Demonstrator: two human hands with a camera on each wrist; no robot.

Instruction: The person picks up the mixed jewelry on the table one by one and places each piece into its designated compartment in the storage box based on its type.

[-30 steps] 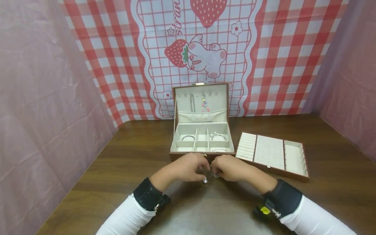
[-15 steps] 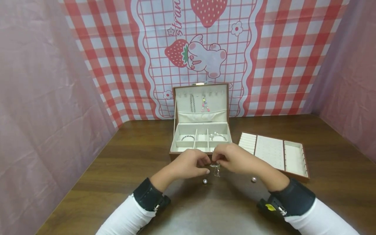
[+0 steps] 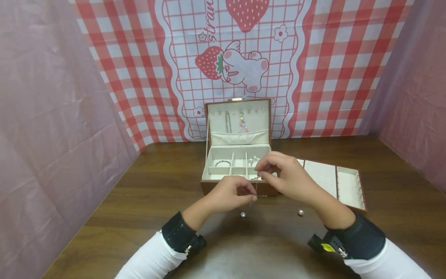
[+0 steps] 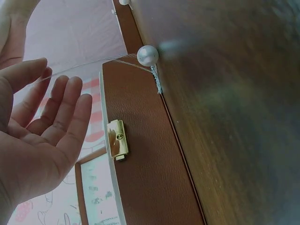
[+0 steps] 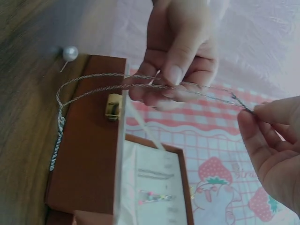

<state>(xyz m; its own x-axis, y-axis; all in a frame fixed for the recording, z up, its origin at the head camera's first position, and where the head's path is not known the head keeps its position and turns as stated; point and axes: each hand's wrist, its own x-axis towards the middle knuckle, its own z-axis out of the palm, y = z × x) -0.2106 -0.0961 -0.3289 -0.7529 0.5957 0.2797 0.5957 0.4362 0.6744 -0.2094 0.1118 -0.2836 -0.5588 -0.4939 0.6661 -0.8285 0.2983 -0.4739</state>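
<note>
A thin silver necklace [image 5: 60, 117] is stretched between both hands, its twisted silver end [image 5: 55, 150] hanging down near the tabletop in the right wrist view. My right hand [image 3: 287, 174] is raised over the box's right front corner and pinches the dark clasp end [image 5: 242, 101] between thumb and forefinger. Lower and to the left, my left hand [image 3: 230, 193] holds the strands between thumb and fingers, its other fingers loosely spread. Directly behind the hands stands a brown jewellery box [image 4: 145, 154] with its lid [image 3: 216, 120] up. The right hand hides part of its right side.
One pearl stud earring [image 3: 243, 215] lies before the left hand; another pearl [image 3: 301, 212] lies beneath the right forearm. Bracelets [image 3: 222, 161] sit in the box's compartments, and necklaces [image 3: 242, 123] hang inside the lid. A shallow lift-out tray [image 3: 318, 176] stands right of the box.
My right hand has lifted up and right from the table, drawing the necklace up. The left hand has shifted slightly right. The pearl under the right arm has come into view.
</note>
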